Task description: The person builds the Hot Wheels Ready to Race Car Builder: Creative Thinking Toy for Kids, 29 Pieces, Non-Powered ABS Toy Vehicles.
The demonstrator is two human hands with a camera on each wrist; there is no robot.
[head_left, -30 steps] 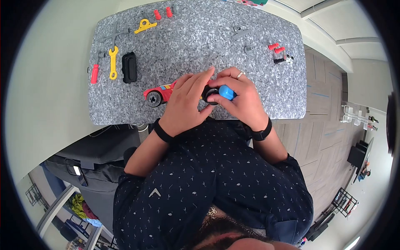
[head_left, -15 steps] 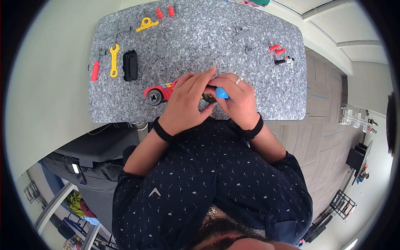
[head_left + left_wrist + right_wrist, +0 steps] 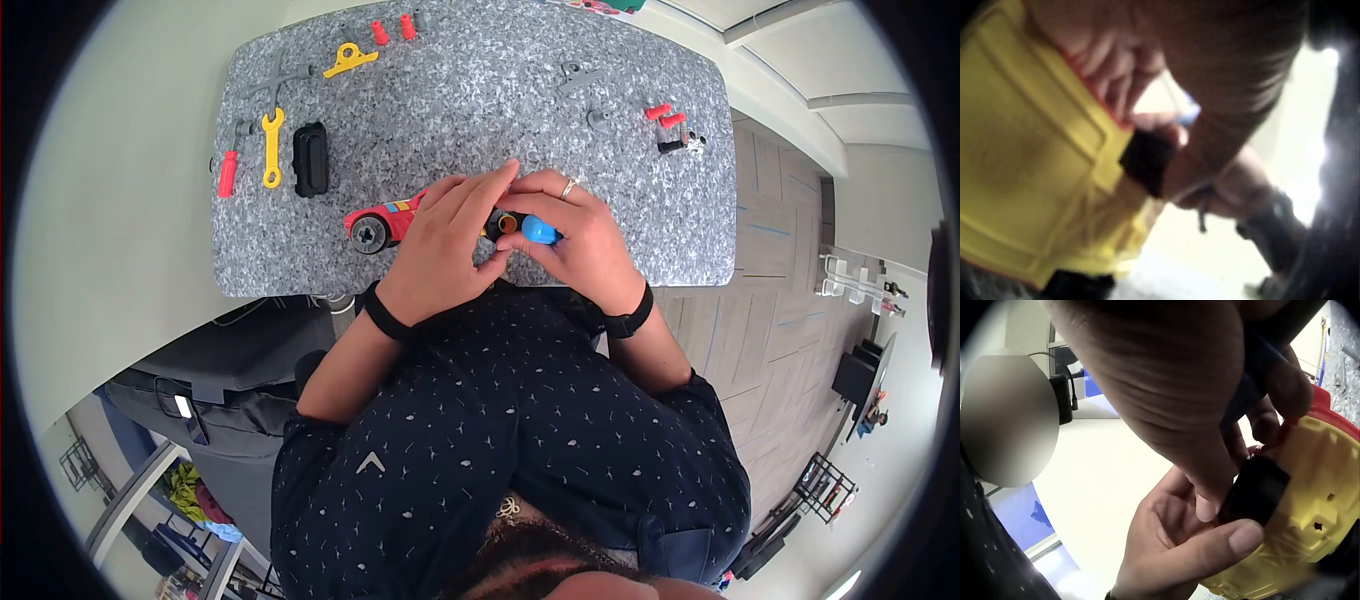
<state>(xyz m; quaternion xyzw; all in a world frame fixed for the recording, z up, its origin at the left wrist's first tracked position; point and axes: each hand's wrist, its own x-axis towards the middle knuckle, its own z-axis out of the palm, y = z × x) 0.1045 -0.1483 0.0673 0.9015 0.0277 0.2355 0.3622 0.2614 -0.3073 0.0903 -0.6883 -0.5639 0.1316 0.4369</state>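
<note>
A red toy car [image 3: 396, 216] stands tipped on the table's near side, its yellow underside [image 3: 1317, 481] facing the person. One black wheel [image 3: 369, 234] shows at its left end. My left hand [image 3: 440, 240] lies over the car's body and grips it, with the thumb on the black wheel [image 3: 1259, 487] at the right end. My right hand [image 3: 592, 240] holds a blue tool [image 3: 541, 230] with a rounded end beside that wheel. A brownish-orange centre shows in the wheel. The tool's tip is hidden by the fingers.
A black plastic part [image 3: 311, 160], a yellow wrench [image 3: 272, 150] and a red-handled screwdriver [image 3: 228, 174] lie on the left. A yellow bracket [image 3: 350, 62] lies farther back. Red pegs [image 3: 670, 121], a small figure-like piece [image 3: 682, 142] and grey parts [image 3: 598, 119] are at the right.
My right hand shifted left over the wheel with the blue tool, then came back right, uncovering the wheel's centre. The left hand and the car hold nearly still.
</note>
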